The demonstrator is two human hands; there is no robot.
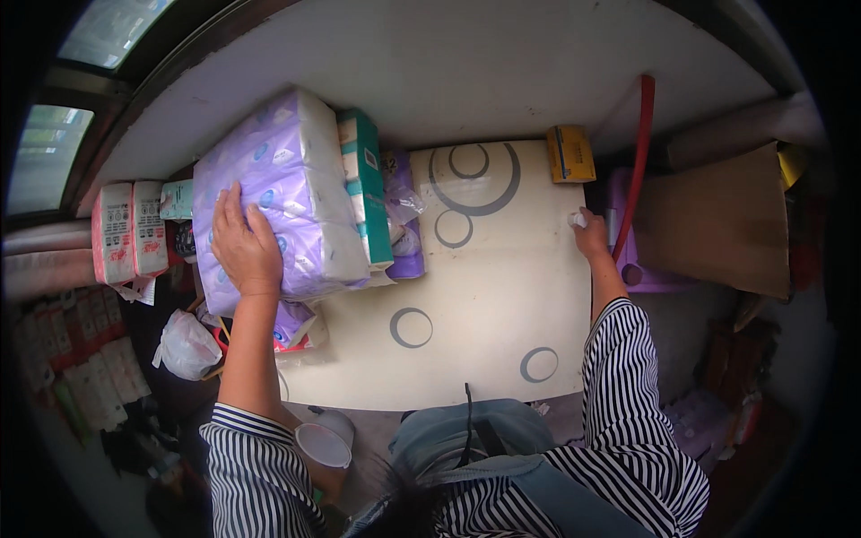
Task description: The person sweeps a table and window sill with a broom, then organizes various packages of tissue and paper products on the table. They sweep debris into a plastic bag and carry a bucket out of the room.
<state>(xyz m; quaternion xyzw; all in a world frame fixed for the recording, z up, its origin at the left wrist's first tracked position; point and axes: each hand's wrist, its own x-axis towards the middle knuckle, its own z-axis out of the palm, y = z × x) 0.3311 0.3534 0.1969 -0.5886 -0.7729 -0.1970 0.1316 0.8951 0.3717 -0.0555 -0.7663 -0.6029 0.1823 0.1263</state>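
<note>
My left hand [247, 245] lies with its palm against a large purple-and-white plastic-wrapped pack of tissue [316, 195], its fingers spread a little. At the right edge of the cream tabletop [484, 289], which has grey ring patterns, my right hand [590, 232] grips a small white item [576, 220]; what it is cannot be told. A green-and-beige carton [371, 195] stands against the right side of the pack. Beside that is a purple package [407, 259] with clear plastic film around it.
A yellow box [570, 154] stands at the table's back right corner. Past the right edge are a red strip [635, 161], a purple plastic object [625, 272] and a cardboard box [716, 222]. To the left are tissue packs [114, 232] and a white plastic bag [187, 344]; a bucket [326, 440] stands below.
</note>
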